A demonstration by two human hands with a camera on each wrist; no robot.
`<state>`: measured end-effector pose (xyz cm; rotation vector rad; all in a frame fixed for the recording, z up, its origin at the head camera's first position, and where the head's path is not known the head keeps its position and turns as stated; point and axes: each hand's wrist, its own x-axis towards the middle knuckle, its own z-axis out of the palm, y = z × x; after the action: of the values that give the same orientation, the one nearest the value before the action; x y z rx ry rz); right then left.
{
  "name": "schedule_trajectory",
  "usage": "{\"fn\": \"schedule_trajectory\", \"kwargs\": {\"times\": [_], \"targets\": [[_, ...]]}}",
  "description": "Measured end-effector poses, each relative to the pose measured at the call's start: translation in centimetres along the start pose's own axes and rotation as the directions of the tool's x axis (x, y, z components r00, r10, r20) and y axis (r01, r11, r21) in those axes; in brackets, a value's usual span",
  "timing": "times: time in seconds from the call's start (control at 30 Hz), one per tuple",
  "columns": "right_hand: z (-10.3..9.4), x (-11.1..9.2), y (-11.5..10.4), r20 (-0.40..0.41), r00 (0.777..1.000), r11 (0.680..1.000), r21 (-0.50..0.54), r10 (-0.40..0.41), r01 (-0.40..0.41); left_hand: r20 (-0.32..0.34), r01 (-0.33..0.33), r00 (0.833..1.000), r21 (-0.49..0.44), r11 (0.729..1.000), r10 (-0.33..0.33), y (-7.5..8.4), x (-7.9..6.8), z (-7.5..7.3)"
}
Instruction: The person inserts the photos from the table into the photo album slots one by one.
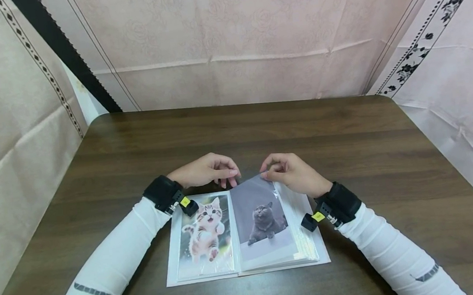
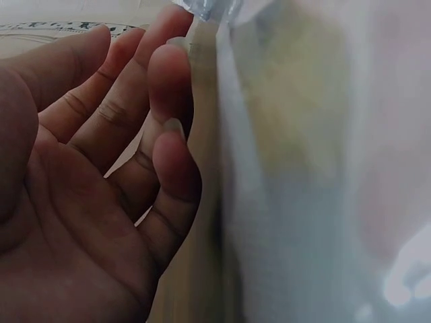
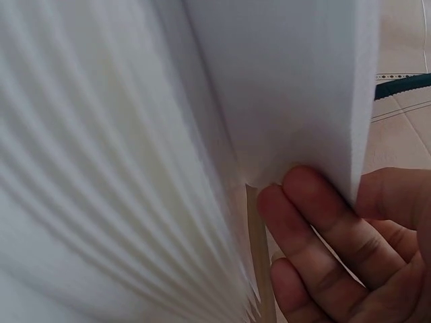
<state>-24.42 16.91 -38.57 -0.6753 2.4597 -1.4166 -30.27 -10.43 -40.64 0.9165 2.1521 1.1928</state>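
A white photo album [image 1: 207,278] lies spread on the table. Its left page carries a picture of a pale striped kitten [image 1: 205,230]; the right one shows a grey cat picture [image 1: 263,221]. My right hand [image 1: 293,173] pinches the upper corner of the grey cat page between thumb and fingers, and that corner is raised. In the right wrist view the right hand's fingers [image 3: 323,229] press flat against the white page back. At the album's top edge, my left hand [image 1: 208,169] hovers with loosely bent fingers. In the left wrist view the left palm [image 2: 81,222] holds nothing, beside blurred clear plastic.
The brown wooden table [image 1: 235,133] extends around the album. Several more pages [image 3: 135,168] fan out beneath the raised one. Pale patterned cloth [image 1: 224,33] hangs behind the table and along both sides.
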Motion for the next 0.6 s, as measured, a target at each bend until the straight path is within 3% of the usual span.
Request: {"fn": "schedule_trajectory", "kwargs": {"times": [0.4, 0.6], "targets": [[-0.21, -0.13, -0.13, 0.016, 0.999, 0.999, -0.030, -0.034, 0.034, 0.009, -0.006, 1.000, 0.005, 1.000, 0.006, 0.22, -0.12, -0.06], [-0.40, -0.25, -0.11, 0.026, 0.999, 0.997, -0.072, -0.037, 0.038, 0.010, -0.031, 0.999, 0.054, 0.998, 0.031, 0.39, -0.54, -0.35]]}}
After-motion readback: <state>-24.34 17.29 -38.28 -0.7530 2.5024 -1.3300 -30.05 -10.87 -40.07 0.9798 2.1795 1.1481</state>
